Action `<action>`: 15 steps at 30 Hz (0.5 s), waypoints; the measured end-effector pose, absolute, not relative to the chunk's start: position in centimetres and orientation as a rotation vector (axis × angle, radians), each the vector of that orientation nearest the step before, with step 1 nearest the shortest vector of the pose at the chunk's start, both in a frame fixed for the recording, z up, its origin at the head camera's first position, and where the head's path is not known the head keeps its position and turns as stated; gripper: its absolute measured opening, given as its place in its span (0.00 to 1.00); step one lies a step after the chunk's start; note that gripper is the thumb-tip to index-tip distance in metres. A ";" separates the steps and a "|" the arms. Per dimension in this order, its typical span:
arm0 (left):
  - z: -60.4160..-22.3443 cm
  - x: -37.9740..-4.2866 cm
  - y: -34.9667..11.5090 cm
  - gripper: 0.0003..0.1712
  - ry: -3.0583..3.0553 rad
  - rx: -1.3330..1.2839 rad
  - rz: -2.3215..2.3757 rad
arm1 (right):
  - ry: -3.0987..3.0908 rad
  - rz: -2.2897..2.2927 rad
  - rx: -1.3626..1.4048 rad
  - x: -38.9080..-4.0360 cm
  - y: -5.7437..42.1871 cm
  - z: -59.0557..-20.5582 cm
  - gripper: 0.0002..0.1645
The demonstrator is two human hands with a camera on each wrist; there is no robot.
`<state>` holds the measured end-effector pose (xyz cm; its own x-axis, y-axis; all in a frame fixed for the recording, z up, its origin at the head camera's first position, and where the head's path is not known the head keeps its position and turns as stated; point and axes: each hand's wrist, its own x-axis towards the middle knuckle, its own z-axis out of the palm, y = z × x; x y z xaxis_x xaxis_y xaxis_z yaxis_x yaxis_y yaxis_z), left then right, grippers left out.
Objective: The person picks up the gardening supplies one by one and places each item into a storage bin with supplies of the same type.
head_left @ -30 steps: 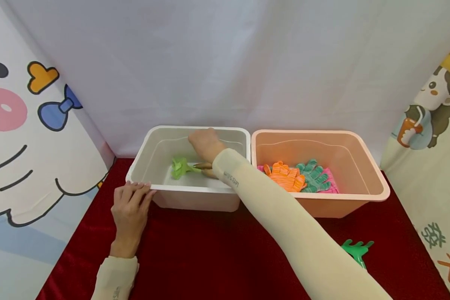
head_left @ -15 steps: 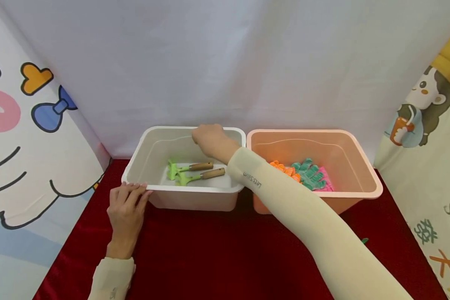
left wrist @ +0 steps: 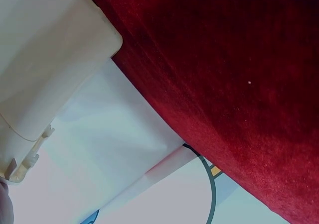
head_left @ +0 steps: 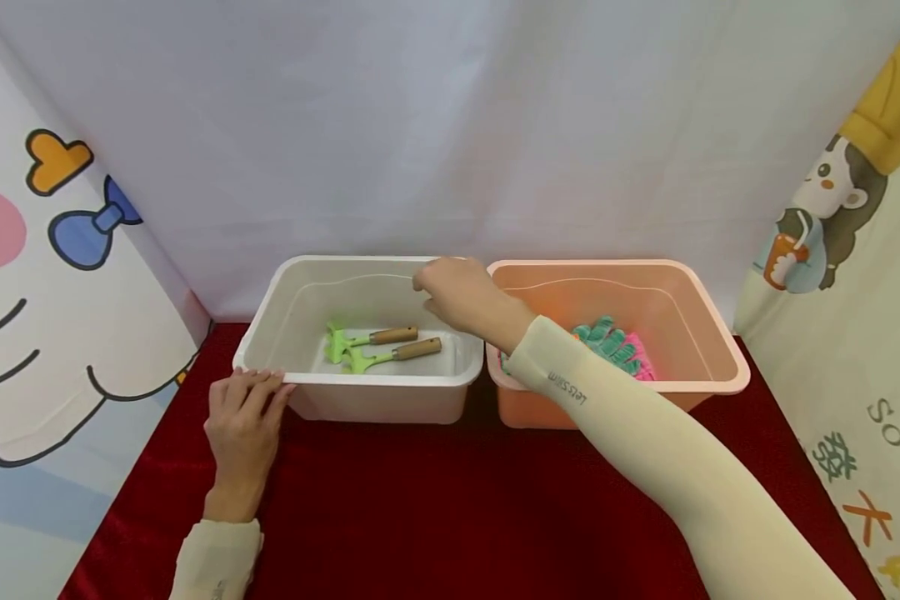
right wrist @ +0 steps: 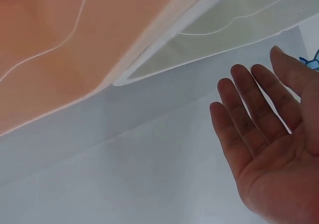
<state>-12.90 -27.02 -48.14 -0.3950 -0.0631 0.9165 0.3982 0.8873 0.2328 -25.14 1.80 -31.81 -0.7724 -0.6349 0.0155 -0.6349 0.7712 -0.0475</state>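
Observation:
Two small garden rakes (head_left: 417,348) with light green heads and wooden handles lie side by side on the floor of the white plastic bin (head_left: 375,381). My left hand (head_left: 246,417) holds that bin's front left corner, fingers over the rim. In the left wrist view only a sliver of the hand (left wrist: 5,204) shows beside the bin. My right hand (head_left: 465,296) hovers over the right end of the white bin, holding nothing. The right wrist view shows its fingers (right wrist: 254,104) loosely extended and apart.
An orange bin (head_left: 712,387) stands right of the white one, containing green gloves (head_left: 606,340) and pink gloves (head_left: 642,358); my right forearm covers part of it. Dark red cloth (head_left: 390,500) covers the table. A pale curtain (head_left: 390,125) hangs behind.
My right hand has let go of a rake in the white bin, risen and moved right. Both rakes now show fully. My left hand stays at the bin's corner. The view has shifted slightly.

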 end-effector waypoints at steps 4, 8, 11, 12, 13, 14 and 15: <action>-48.2 -12.8 -27.0 0.16 -1.918 -0.240 -0.514 | 2.961 -0.077 -1.089 -24.2 2.8 -31.6 0.22; -48.3 -12.7 -27.0 0.18 -1.912 -0.240 -0.519 | 2.992 -0.083 -1.146 -23.0 3.9 -31.4 0.23; -48.3 -12.8 -27.0 0.19 -1.900 -0.246 -0.522 | 3.029 -0.095 -1.243 -22.0 4.9 -31.5 0.21; -48.3 -12.8 -26.9 0.19 -1.896 -0.247 -0.524 | 3.040 -0.100 -1.281 -21.7 5.2 -31.6 0.21; -48.2 -12.8 -26.9 0.19 -1.894 -0.249 -0.523 | 3.052 -0.111 -1.317 -21.3 5.5 -31.7 0.21; -48.2 -12.9 -26.9 0.20 -1.892 -0.250 -0.521 | 3.064 -0.118 -1.357 -21.0 5.9 -31.8 0.22; -48.2 -12.9 -26.8 0.20 -1.891 -0.252 -0.521 | 3.077 -0.124 -1.392 -20.7 6.2 -32.0 0.22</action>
